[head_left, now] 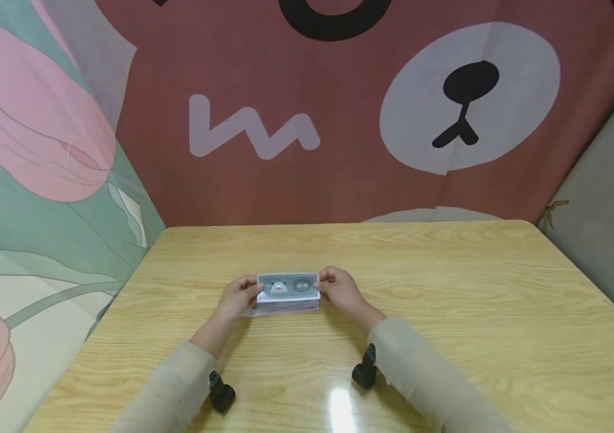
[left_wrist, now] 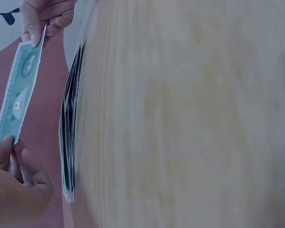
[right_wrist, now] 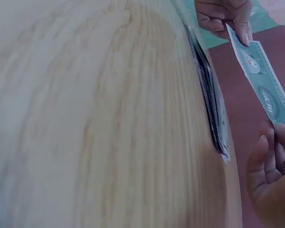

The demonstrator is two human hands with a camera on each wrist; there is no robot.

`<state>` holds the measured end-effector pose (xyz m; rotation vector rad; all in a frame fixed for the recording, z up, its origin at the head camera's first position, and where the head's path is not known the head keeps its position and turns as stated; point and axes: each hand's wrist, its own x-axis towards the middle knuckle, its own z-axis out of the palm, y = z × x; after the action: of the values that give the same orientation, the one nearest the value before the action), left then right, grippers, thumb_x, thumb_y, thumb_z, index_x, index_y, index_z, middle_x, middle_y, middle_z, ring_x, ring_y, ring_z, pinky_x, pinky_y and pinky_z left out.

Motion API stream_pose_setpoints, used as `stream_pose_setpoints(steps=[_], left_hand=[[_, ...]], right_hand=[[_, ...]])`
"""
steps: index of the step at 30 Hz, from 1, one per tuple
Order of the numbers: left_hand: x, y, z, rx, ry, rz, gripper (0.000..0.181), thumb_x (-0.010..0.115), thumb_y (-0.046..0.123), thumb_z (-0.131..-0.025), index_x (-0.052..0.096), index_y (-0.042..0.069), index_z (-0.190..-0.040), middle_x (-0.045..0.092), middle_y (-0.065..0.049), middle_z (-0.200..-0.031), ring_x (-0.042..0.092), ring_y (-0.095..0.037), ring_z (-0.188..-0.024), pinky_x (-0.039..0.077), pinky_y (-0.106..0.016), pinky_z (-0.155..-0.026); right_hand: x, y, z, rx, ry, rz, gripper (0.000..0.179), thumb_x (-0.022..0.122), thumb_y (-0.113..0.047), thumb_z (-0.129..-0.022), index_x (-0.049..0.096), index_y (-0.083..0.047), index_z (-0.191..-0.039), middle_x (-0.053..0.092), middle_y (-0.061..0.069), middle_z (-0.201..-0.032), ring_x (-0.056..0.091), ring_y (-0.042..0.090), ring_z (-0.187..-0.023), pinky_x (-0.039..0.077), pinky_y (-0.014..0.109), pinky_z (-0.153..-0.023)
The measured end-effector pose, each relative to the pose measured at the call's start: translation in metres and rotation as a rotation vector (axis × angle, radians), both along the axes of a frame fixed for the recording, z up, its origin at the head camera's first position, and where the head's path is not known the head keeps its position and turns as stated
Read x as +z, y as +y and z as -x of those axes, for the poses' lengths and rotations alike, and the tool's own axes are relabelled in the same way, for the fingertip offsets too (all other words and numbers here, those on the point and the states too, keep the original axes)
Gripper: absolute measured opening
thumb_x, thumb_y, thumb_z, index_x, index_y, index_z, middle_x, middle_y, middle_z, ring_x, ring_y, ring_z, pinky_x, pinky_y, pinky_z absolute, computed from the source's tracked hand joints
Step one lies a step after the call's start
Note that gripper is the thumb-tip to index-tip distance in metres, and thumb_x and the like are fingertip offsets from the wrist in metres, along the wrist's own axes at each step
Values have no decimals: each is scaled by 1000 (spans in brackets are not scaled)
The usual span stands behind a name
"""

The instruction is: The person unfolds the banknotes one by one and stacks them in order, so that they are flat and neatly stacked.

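A green play banknote [head_left: 288, 287] with a cartoon bear and an oval emblem is stretched between both hands. My left hand [head_left: 238, 297] pinches its left end between thumb and fingers, and my right hand [head_left: 341, 291] pinches the right end the same way. Just below it on the table lies a stack of paper notes [head_left: 285, 307], partly covered by the held note in the head view. In the left wrist view the stack [left_wrist: 70, 124] shows edge-on, with the raised banknote [left_wrist: 21, 92] apart from it. The right wrist view shows the same gap beside the stack [right_wrist: 210, 92].
Both hands are over a light wood-grain table [head_left: 474, 300]. A printed red cloth [head_left: 339, 186] with a bear's face hangs behind its far edge, and a floral cloth [head_left: 41, 120] hangs at the left. Small black cameras [head_left: 222, 394] are strapped at the sleeve cuffs.
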<state>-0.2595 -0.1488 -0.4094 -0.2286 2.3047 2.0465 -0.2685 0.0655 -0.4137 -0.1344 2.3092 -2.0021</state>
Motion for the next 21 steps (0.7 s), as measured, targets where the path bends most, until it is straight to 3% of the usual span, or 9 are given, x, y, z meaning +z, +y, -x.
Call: stream_pose_setpoints(steps=[7, 15, 21], left_hand=[[-2, -10, 0, 14, 16, 40, 11, 54, 1, -82, 53, -6, -90, 46, -1, -72, 42, -10, -61, 38, -20, -55], [-2, -15, 3, 44, -26, 120, 17, 53, 1, -82, 52, -9, -96, 48, -3, -76, 43, -10, -63, 38, -21, -57], [-3, -18, 4, 13, -49, 183, 20, 53, -2, -80, 52, -9, -98, 50, -6, -80, 45, -10, -64, 40, -20, -56]], right_hand=[[0, -14, 3, -3, -10, -75, 4, 54, 6, -79, 51, 5, -77, 49, 5, -62, 46, 13, -53, 43, 23, -47], [-1, -23, 5, 21, 21, -154, 4, 54, 4, -79, 50, 3, -77, 49, 5, -60, 45, 12, -51, 41, 22, -45], [-3, -24, 8, 2, -3, -180, 6, 53, 6, -77, 50, 2, -76, 47, 5, -59, 45, 13, -51, 40, 22, -45]])
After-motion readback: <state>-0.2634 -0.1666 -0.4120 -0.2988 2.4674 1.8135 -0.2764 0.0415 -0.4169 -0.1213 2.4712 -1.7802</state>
